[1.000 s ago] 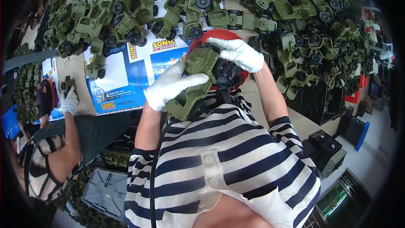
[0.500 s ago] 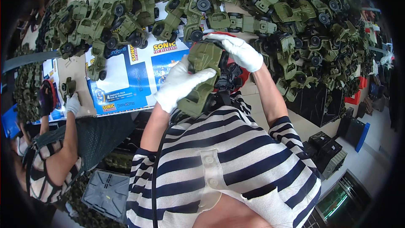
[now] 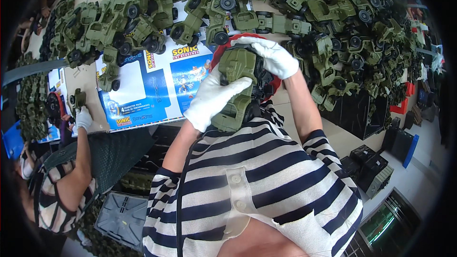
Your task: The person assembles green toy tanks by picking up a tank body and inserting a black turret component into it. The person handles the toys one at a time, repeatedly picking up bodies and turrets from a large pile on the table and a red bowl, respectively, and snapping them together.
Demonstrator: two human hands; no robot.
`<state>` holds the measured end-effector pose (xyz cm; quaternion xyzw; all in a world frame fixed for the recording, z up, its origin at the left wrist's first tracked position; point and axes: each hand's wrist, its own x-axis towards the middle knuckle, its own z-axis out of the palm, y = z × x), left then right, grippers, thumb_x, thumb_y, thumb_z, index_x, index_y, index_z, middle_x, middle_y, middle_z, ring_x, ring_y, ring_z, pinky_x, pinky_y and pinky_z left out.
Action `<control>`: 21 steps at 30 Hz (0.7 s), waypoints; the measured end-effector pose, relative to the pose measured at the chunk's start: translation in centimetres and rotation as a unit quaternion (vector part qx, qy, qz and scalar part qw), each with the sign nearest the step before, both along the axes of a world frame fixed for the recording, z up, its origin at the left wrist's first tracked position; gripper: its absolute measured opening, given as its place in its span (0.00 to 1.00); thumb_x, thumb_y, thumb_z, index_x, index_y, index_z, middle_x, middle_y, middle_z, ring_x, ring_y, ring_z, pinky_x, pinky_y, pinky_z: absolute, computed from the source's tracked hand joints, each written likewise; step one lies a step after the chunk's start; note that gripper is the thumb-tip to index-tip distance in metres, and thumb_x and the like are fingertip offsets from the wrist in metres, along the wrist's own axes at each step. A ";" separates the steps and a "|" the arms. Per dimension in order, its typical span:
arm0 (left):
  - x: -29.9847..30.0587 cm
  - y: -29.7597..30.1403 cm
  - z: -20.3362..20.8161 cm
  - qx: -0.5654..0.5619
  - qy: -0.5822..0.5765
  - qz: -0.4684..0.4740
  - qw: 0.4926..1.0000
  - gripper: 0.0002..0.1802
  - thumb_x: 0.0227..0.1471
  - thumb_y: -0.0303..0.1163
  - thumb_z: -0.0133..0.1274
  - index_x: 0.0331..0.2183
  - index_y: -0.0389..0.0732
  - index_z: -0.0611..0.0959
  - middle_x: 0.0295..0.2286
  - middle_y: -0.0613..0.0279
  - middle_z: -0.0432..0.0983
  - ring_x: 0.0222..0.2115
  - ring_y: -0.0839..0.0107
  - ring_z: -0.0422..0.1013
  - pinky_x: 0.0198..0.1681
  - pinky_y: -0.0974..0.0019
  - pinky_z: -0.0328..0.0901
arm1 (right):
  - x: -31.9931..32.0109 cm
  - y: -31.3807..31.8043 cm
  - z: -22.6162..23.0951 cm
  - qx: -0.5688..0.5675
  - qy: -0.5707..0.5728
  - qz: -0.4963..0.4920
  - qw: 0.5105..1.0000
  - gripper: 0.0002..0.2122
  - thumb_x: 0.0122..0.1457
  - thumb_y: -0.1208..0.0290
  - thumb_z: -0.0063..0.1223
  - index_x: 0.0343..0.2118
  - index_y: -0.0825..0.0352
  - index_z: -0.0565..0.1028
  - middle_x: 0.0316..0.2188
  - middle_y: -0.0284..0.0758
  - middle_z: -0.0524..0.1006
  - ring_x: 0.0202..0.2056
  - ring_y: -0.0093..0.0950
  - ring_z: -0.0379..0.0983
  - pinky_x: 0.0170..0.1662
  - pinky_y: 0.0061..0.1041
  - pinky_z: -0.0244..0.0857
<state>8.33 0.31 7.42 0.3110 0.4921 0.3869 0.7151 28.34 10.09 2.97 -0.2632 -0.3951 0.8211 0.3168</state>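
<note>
In front of my chest, a dark green toy jeep [image 3: 236, 62] is tilted over a red basin [image 3: 277, 85], its far end away from me. My left hand [image 3: 211, 100], in a white glove, grips it from the left side, thumb lying across its top. My gloved right hand [image 3: 272, 57] curls around the toy's far right end, fingers pressed together; the fingertips are partly hidden behind it. Black parts [image 3: 264, 82] show in the basin beneath, beside the toy's right edge.
Heaps of green toy jeeps [image 3: 328, 12] cover the far and right table. Blue and white printed sheets [image 3: 138, 97] lie on the left. A co-worker's gloved hand [image 3: 83, 118] touches a small green toy there. A grey crate [image 3: 121, 219] stands low left; black boxes [image 3: 369, 166] low right.
My left hand and the toy jeep have shifted slightly right, with the toy turned more upright in the picture. More of the red basin's left rim shows. My right hand has barely moved.
</note>
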 end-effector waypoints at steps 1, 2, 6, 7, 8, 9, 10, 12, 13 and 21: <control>-0.1 0.1 0.1 -0.018 -0.017 -0.004 1.000 0.29 0.51 0.29 0.64 0.54 0.41 0.74 0.43 0.65 0.78 0.42 0.78 0.73 0.47 0.71 0.68 | 0.5 0.6 -0.1 -0.002 -0.008 0.031 1.000 0.24 0.62 0.64 0.55 0.57 0.74 0.68 0.56 0.38 0.72 0.56 0.28 0.67 0.61 0.28 0.58; -0.2 0.2 0.3 -0.036 -0.034 -0.009 0.999 0.28 0.51 0.29 0.63 0.54 0.41 0.74 0.43 0.66 0.78 0.42 0.78 0.73 0.47 0.71 0.68 | 1.0 1.3 -0.4 0.026 -0.037 0.057 0.997 0.25 0.62 0.65 0.56 0.58 0.72 0.68 0.56 0.37 0.72 0.56 0.26 0.67 0.60 0.24 0.58; -0.5 0.3 0.8 -0.069 -0.107 0.001 0.992 0.26 0.53 0.29 0.61 0.53 0.40 0.75 0.42 0.66 0.78 0.41 0.79 0.73 0.46 0.71 0.68 | 1.6 2.0 -0.3 0.096 -0.093 0.089 0.987 0.26 0.62 0.60 0.55 0.59 0.70 0.68 0.57 0.35 0.71 0.59 0.26 0.64 0.60 0.24 0.56; -0.8 0.3 0.8 -0.080 -0.112 -0.009 0.990 0.26 0.53 0.29 0.61 0.53 0.40 0.75 0.42 0.66 0.78 0.41 0.79 0.73 0.46 0.71 0.68 | 1.5 1.8 0.0 0.097 -0.094 0.099 0.986 0.26 0.62 0.60 0.55 0.60 0.69 0.68 0.57 0.35 0.71 0.59 0.26 0.64 0.61 0.24 0.55; -1.2 0.3 0.9 -0.092 -0.116 -0.018 0.989 0.26 0.53 0.30 0.61 0.53 0.39 0.75 0.42 0.66 0.78 0.41 0.79 0.73 0.47 0.72 0.68 | 1.5 1.6 0.4 0.099 -0.095 0.110 0.985 0.26 0.62 0.59 0.54 0.60 0.68 0.68 0.58 0.35 0.71 0.59 0.26 0.63 0.61 0.25 0.55; -1.4 0.3 0.9 -0.103 -0.120 -0.028 0.987 0.26 0.53 0.30 0.61 0.53 0.39 0.75 0.42 0.66 0.78 0.41 0.79 0.73 0.47 0.72 0.68 | 1.4 1.6 0.6 0.100 -0.095 0.120 0.983 0.26 0.62 0.58 0.54 0.60 0.67 0.67 0.58 0.36 0.70 0.59 0.26 0.63 0.62 0.26 0.54; -1.4 0.4 1.1 -0.099 -0.114 -0.029 0.988 0.26 0.53 0.30 0.61 0.53 0.39 0.75 0.42 0.66 0.78 0.41 0.79 0.73 0.47 0.72 0.68 | 1.5 1.7 0.7 0.112 -0.104 0.123 0.981 0.26 0.63 0.58 0.54 0.60 0.67 0.67 0.58 0.36 0.70 0.59 0.26 0.63 0.62 0.26 0.54; -1.4 0.5 1.3 -0.091 -0.101 -0.033 0.990 0.26 0.53 0.30 0.61 0.53 0.38 0.75 0.42 0.65 0.78 0.41 0.79 0.73 0.47 0.72 0.67 | 1.6 1.8 0.9 0.136 -0.120 0.129 0.975 0.26 0.63 0.58 0.54 0.61 0.65 0.67 0.59 0.37 0.69 0.60 0.27 0.62 0.63 0.27 0.53; -1.4 0.5 1.2 -0.084 -0.094 -0.034 0.992 0.26 0.53 0.30 0.61 0.53 0.38 0.75 0.42 0.65 0.78 0.41 0.79 0.73 0.47 0.72 0.67 | 1.5 1.8 1.1 0.148 -0.129 0.120 0.973 0.26 0.63 0.58 0.53 0.61 0.66 0.67 0.59 0.37 0.69 0.60 0.27 0.62 0.63 0.27 0.52; -1.5 0.9 1.0 -0.058 -0.093 -0.032 0.993 0.27 0.53 0.29 0.61 0.54 0.39 0.74 0.42 0.65 0.78 0.42 0.79 0.73 0.48 0.72 0.67 | 1.3 1.6 0.6 0.096 -0.072 0.096 0.988 0.27 0.63 0.57 0.52 0.61 0.69 0.66 0.59 0.35 0.69 0.60 0.27 0.61 0.63 0.26 0.52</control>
